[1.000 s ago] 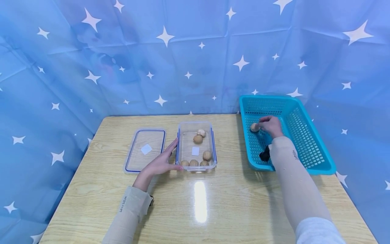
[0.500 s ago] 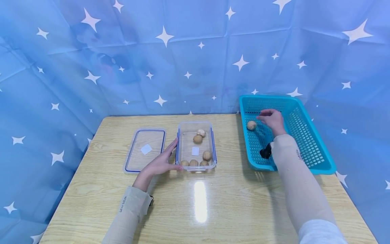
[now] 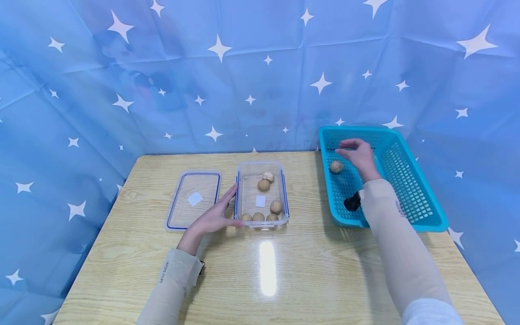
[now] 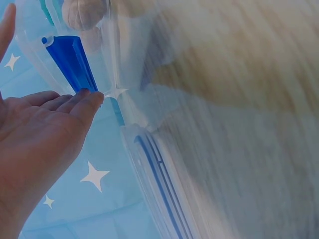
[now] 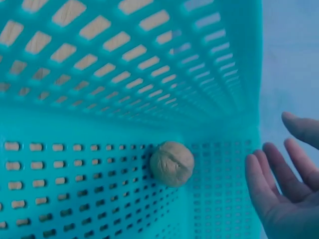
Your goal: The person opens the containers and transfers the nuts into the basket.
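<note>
One walnut (image 3: 336, 166) lies loose on the floor of the turquoise basket (image 3: 422, 198), near its left wall, and our right hand (image 3: 357, 155) hangs just above and beside it with fingers relaxed and spread, holding nothing; the right wrist view shows the same nut (image 5: 172, 163) resting on the mesh, apart from our fingertips (image 5: 259, 172). Our left hand (image 3: 215, 216) lies flat and open on the wooden table (image 3: 317, 271), its straight fingers pressed against the left side of the clear container (image 3: 284, 198), the thumb along the near corner. Inside that container we see six more walnuts (image 3: 264, 185), two towards the far end and four near the front. The container's lid (image 3: 194, 198) lies flat on the table just left of our left hand. Blue star-printed cloth (image 3: 243, 76) hangs behind the table.
</note>
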The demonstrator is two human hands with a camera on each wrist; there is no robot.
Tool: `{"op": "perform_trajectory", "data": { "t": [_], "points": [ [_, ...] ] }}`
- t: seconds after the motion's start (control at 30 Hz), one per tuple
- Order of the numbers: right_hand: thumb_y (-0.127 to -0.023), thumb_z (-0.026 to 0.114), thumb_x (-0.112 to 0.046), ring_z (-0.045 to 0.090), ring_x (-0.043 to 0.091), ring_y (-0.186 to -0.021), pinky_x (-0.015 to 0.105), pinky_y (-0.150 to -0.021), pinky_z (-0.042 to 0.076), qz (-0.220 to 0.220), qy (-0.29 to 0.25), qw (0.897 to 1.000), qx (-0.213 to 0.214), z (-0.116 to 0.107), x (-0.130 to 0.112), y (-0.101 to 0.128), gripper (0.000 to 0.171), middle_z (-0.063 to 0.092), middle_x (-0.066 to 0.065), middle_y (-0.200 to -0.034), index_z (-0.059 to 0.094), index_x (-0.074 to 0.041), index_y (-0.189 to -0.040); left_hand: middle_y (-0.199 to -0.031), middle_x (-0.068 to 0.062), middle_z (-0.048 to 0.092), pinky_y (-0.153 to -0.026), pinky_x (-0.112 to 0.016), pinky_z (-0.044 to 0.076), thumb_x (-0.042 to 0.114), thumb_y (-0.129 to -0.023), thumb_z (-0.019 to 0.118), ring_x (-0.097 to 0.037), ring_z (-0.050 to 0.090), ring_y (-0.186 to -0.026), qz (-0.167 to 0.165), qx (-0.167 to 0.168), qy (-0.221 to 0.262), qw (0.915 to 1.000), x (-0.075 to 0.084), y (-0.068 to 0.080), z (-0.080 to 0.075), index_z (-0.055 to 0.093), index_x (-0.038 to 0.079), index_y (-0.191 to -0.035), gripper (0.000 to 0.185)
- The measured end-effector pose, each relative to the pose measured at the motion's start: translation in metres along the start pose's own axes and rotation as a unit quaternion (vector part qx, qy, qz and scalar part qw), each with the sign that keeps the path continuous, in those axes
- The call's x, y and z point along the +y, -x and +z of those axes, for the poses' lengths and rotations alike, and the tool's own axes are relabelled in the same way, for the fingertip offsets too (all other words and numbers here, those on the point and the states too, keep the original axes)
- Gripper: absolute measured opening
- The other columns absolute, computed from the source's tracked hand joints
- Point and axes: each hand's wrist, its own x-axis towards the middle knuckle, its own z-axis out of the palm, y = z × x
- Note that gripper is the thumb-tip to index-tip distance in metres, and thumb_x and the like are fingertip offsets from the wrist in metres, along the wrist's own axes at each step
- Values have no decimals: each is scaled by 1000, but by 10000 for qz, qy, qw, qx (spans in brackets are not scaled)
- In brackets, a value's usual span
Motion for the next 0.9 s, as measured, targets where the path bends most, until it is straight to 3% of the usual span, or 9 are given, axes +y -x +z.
{"op": "perform_trajectory", "data": {
  "t": [0.4,0.7,0.9],
  "points": [
    [-96,67,-31,47,33,-137,52,-114,41,-356,-94,9991,-216,11,-23,15,54,53,17,-145,52,-5,-141,-170,-10,-3,-124,-62,11,18,-82,82,-37,1,-156,74,-1,7,10000,3,1,0,0,17,-162,115],
    [-95,69,-31,50,31,-134,54,-113,41,-551,-189,9968,-547,24,-42,31,50,55,15,-142,55,-8,-137,-170,-7,-3,-124,-61,11,27,-81,83,-35,2,-156,18,-70,-34,10000,1,0,-1,0,19,-162,116],
    [-96,68,-28,55,28,-128,49,-110,46,-882,-133,9936,-692,35,-59,43,44,58,12,-139,58,-10,-134,-170,-7,-3,-124,-61,10,30,-81,83,-35,2,-156,-42,-62,-127,9999,3,0,-1,-1,18,-162,117]
  ]
}}
